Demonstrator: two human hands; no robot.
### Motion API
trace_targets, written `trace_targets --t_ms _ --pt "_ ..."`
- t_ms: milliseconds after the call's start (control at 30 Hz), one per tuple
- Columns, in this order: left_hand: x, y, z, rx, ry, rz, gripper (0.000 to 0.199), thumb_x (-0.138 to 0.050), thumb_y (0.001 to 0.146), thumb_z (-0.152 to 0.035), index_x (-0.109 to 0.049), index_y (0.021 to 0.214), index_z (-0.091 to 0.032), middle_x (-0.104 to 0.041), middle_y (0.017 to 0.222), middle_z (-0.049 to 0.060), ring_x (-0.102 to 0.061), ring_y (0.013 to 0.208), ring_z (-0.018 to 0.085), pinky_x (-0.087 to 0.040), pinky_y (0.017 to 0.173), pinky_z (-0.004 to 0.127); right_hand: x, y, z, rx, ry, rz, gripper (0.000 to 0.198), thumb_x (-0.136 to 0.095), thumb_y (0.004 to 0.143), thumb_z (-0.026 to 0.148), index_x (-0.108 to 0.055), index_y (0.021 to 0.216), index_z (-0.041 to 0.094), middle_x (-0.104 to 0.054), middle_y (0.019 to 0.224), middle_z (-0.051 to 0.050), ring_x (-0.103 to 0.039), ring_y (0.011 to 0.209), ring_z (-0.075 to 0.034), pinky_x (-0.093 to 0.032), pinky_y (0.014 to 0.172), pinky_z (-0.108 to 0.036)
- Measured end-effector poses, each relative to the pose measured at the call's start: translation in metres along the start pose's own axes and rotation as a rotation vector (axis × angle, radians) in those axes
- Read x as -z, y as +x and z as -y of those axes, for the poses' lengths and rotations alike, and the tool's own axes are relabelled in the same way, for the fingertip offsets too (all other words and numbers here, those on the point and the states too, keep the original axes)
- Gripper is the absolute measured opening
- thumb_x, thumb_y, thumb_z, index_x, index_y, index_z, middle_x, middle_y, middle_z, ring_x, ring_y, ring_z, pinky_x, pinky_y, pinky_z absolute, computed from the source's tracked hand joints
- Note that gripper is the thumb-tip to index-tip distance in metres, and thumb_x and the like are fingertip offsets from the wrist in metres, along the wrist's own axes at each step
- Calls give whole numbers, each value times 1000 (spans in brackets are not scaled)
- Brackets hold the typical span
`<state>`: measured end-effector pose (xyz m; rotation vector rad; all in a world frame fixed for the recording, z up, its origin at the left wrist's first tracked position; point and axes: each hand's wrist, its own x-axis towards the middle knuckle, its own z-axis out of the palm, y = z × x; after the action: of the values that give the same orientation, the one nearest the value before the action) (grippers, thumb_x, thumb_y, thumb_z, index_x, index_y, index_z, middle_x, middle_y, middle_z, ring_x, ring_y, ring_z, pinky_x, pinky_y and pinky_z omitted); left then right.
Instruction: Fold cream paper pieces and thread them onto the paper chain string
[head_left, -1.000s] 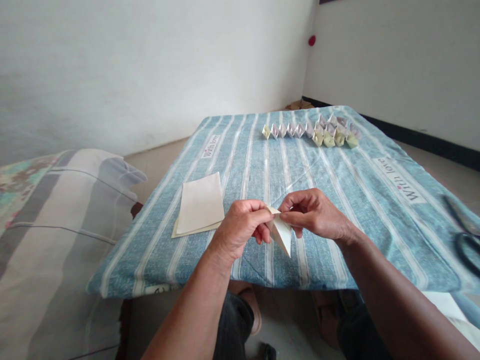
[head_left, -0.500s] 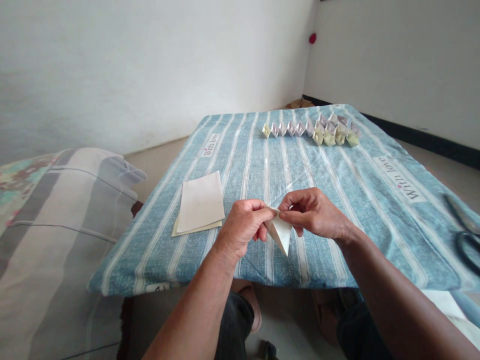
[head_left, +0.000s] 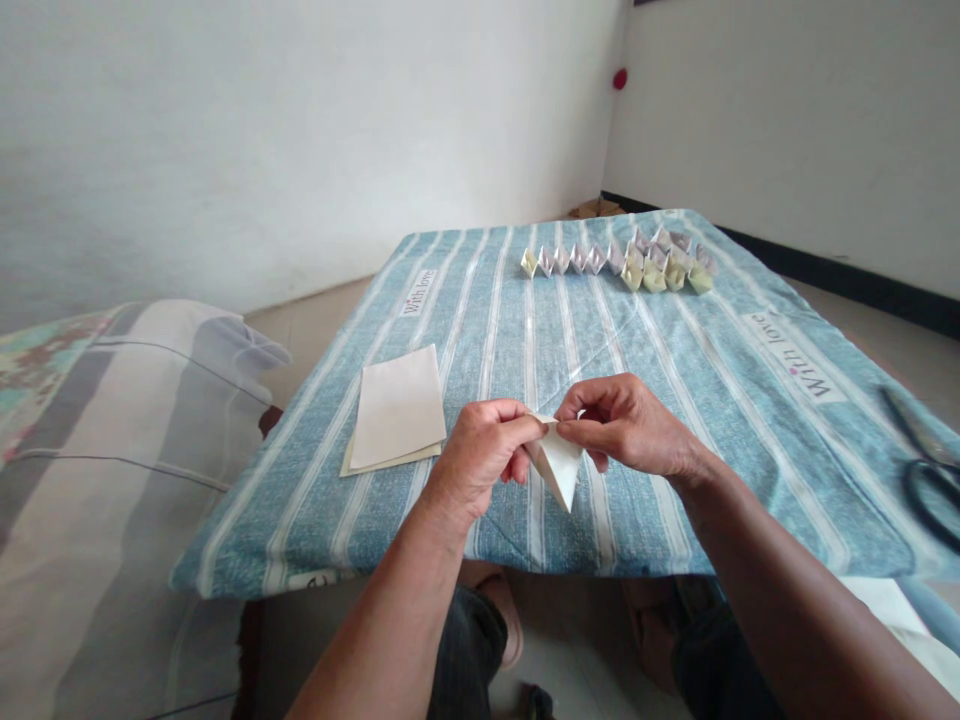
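Observation:
Between my two hands is a folded piece of cream paper [head_left: 559, 470], its pointed end hanging down toward me. My left hand [head_left: 486, 445] pinches its upper left edge between thumb and fingers. At the upper right edge, my right hand [head_left: 630, 425] grips the paper with thumb and forefinger. The fingers cover the top of the fold. Left of my hands lies a small stack of paper sheets [head_left: 399, 408], white on top with a yellowish one below. Several folded paper pieces [head_left: 652, 268], pale purple and yellow, stand in rows near the far side.
A blue striped cloth [head_left: 465, 330] covers the table. Black-handled scissors [head_left: 930, 455] lie at its right edge. To the left is a surface under a grey and white striped cover [head_left: 135, 450]. White paper [head_left: 892, 615] shows low at the right. Walls stand behind.
Both hands keep their pinch on the folded paper with hardly any movement. The whole view has shifted slightly; the sheets and the folded pieces lie where they were.

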<state>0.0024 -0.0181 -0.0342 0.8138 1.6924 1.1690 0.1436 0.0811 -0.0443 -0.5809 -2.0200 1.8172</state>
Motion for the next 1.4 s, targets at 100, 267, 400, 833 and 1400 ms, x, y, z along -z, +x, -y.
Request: trace_targets --t_ms 100,267,400,833,1400 --pt "0 0 1 -4 -6 -2 14 -60 68 -23 -57 56 -17 -44 32 -5 -36 29 6 -21 37 20 0 0 0 6 0 -4 13 -68 76 26 -62 70 16 -52 46 6 -47 36 -6 -32 34 -17" --pt "0 1 2 -17 8 -13 10 -57 66 -21 -58 57 -16 -43 32 -5 -36 30 6 -21 37 20 -1 0 1 -4 -11 3 18 -71 76 31 -64 73 15 -52 46 6 -45 36 -6 -32 35 -16" --pt "0 1 2 -50 18 -25 11 -57 67 -23 -59 58 -16 -44 33 -5 -36 31 6 -23 37 20 1 0 0 19 -45 25 23 -69 80 36 -66 76 14 -51 43 6 -46 36 -6 -32 35 -16" --pt "1 -1 1 -119 100 72 7 -57 66 -18 -61 62 -15 -48 36 -5 -38 36 7 -25 40 19 8 7 -13 -171 163 152 19 -69 78 32 -65 74 13 -57 40 4 -51 32 -9 -34 33 -16" --pt "0 -1 5 -223 174 133 5 -62 65 -15 -57 63 -15 -50 48 -8 -46 39 5 -33 40 17 6 6 -11 -151 105 129 11 -63 78 23 -64 71 14 -55 39 6 -49 30 -7 -30 31 -14"
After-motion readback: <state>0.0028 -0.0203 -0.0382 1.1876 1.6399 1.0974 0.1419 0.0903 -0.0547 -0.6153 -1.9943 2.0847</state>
